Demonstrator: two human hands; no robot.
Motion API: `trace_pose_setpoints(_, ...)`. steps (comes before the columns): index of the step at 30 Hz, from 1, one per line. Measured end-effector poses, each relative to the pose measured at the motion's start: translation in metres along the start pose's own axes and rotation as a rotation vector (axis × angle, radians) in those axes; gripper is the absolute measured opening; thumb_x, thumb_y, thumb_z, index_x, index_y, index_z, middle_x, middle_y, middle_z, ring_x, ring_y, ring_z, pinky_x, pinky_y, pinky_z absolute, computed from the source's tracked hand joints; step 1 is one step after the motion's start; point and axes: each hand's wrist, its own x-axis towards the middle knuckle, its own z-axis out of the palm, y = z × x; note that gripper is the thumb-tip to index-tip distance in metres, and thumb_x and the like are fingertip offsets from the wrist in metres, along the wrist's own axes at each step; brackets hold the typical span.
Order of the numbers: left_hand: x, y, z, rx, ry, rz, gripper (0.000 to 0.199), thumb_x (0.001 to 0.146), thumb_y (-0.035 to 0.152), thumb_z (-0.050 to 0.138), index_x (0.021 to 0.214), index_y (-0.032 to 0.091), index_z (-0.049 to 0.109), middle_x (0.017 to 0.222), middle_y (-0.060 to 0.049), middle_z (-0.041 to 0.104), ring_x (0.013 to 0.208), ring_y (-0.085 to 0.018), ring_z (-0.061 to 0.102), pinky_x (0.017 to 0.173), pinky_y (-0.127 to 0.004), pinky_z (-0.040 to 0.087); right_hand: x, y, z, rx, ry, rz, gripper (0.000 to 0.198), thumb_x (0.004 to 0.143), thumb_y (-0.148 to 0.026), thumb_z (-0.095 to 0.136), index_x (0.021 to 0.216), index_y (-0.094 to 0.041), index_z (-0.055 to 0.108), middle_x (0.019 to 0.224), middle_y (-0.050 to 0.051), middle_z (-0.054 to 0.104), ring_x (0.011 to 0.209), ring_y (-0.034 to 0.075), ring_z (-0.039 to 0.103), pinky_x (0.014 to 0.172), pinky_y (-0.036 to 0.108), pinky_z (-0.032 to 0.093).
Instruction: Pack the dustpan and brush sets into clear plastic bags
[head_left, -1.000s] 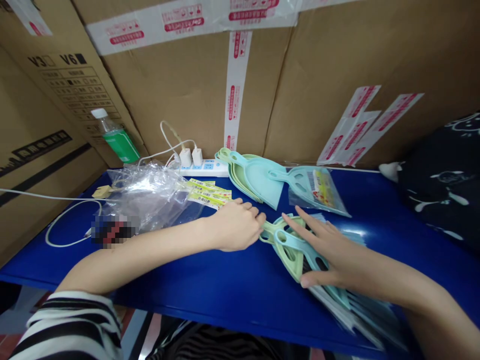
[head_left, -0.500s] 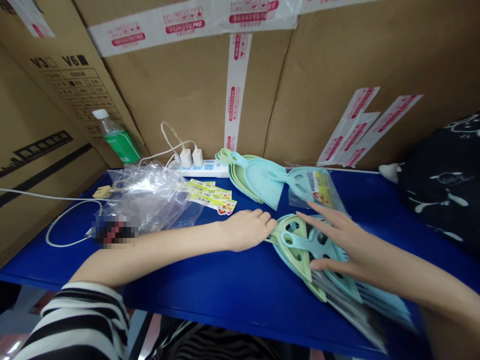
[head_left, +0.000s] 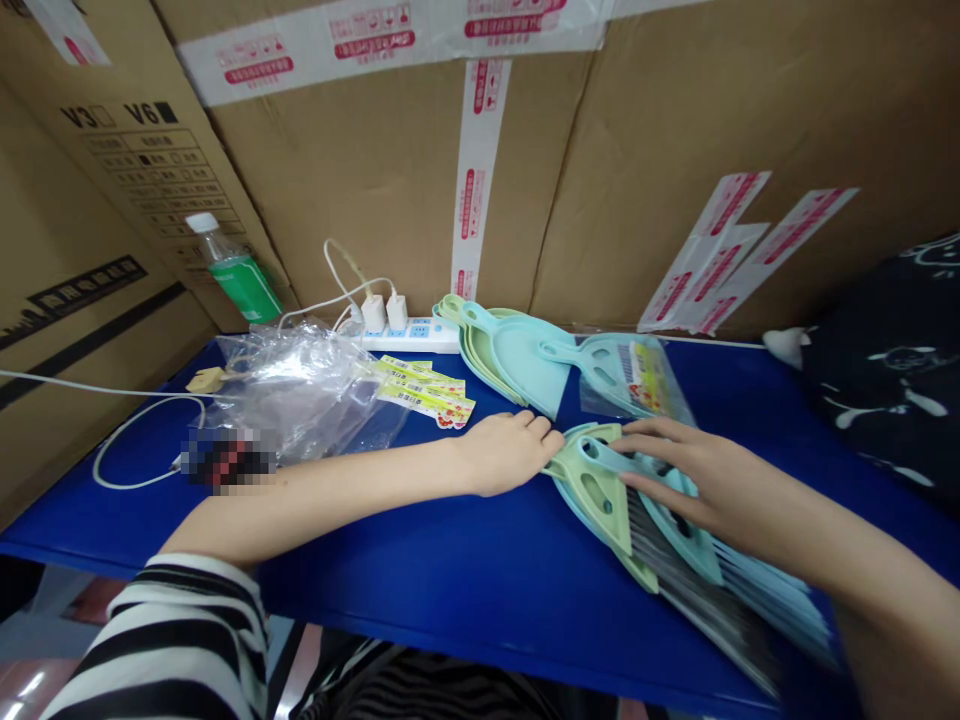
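My left hand is closed at the handle end of a small stack of dustpans, whose handles it mostly hides. A green hand brush with dark bristles lies on that stack. Over it is a light blue hand brush, its pale blue bristles pointing toward the lower right. The thumb and fingers of my right hand close around the blue brush's handle from both sides. Beyond my hands rests another stack of green and blue dustpans, with a blue brush partly in a clear bag.
Clear plastic bags and yellow label cards lie left on the blue table. A power strip with chargers and a green-labelled bottle stand behind. Cardboard boxes wall the back; a dark patterned fabric item is at right.
My right hand's spread fingers have closed onto the blue brush's handle. The blue brush has shifted slightly on the stack. My left hand keeps its hold.
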Motion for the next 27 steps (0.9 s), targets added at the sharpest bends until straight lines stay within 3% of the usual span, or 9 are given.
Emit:
trace_pose_setpoints(4,0.003,0.000,0.001,-0.002,0.037,-0.006,0.023,0.092,0.007,0.042,0.111,0.011,0.055,0.103,-0.013,0.065,0.096,-0.021,0.063,0.075,-0.028,0.050,0.002,-0.002,-0.003,-0.022,0.000,-0.016,0.054,0.096,-0.053,0.029,0.100,-0.023,0.074,0.098,0.013,0.071,0.082,0.029,0.070,0.068,0.042,0.060)
trace_pose_setpoints(8,0.002,0.000,0.002,0.001,0.057,0.005,0.022,0.094,0.010,0.044,0.114,0.010,0.055,0.101,-0.012,0.065,0.095,-0.020,0.064,0.075,-0.027,0.050,0.004,-0.005,-0.009,-0.039,-0.025,-0.055,0.048,0.096,-0.047,0.031,0.104,-0.022,0.072,0.095,0.013,0.072,0.086,0.029,0.069,0.073,0.043,0.059)
trace_pose_setpoints(10,-0.001,-0.002,-0.001,0.000,0.065,0.016,0.028,0.093,0.021,0.054,0.118,0.008,0.053,0.104,-0.012,0.065,0.097,-0.021,0.063,0.076,-0.028,0.050,0.005,-0.006,-0.010,-0.062,-0.025,-0.075,0.047,0.097,-0.044,0.031,0.105,-0.021,0.071,0.095,0.013,0.072,0.087,0.029,0.069,0.074,0.043,0.059)
trace_pose_setpoints(12,-0.004,-0.006,-0.007,0.002,0.073,0.040,0.048,0.088,0.039,0.064,0.121,0.006,0.053,0.107,-0.014,0.063,0.100,-0.024,0.062,0.079,-0.029,0.050,0.005,-0.006,-0.010,-0.075,-0.026,-0.099,0.047,0.097,-0.043,0.030,0.104,-0.019,0.070,0.094,0.014,0.072,0.085,0.029,0.069,0.072,0.043,0.059)
trace_pose_setpoints(15,-0.008,-0.014,-0.017,0.019,0.120,0.048,0.051,0.091,0.051,0.057,0.117,0.007,0.056,0.106,-0.013,0.062,0.102,-0.024,0.062,0.081,-0.030,0.050,0.005,-0.009,-0.012,-0.078,-0.002,-0.132,0.047,0.098,-0.040,0.028,0.104,-0.017,0.069,0.090,0.014,0.072,0.082,0.029,0.069,0.070,0.043,0.059)
trace_pose_setpoints(19,-0.004,-0.025,-0.020,0.086,0.214,-0.040,0.025,0.100,0.026,0.044,0.111,0.011,0.061,0.109,-0.013,0.062,0.101,-0.021,0.061,0.079,-0.029,0.049,0.006,-0.019,-0.014,-0.105,0.047,-0.156,0.043,0.097,-0.035,0.028,0.104,-0.019,0.068,0.091,0.013,0.070,0.084,0.029,0.067,0.074,0.043,0.056)
trace_pose_setpoints(22,0.003,-0.033,-0.014,0.126,0.187,-0.064,0.026,0.097,0.009,0.041,0.113,0.011,0.062,0.116,-0.013,0.062,0.101,-0.019,0.061,0.077,-0.028,0.049,0.009,-0.031,-0.013,-0.134,0.054,-0.200,0.041,0.097,-0.030,0.028,0.103,-0.019,0.067,0.093,0.013,0.070,0.087,0.028,0.066,0.076,0.043,0.055)
trace_pose_setpoints(27,0.011,-0.040,-0.008,0.122,0.089,-0.054,0.022,0.094,0.007,0.048,0.100,0.012,0.068,0.091,-0.010,0.068,0.092,-0.020,0.064,0.070,-0.028,0.049,0.014,-0.042,-0.002,-0.163,0.043,-0.270,0.042,0.096,-0.021,0.025,0.098,-0.019,0.066,0.093,0.013,0.070,0.085,0.028,0.066,0.073,0.042,0.055)
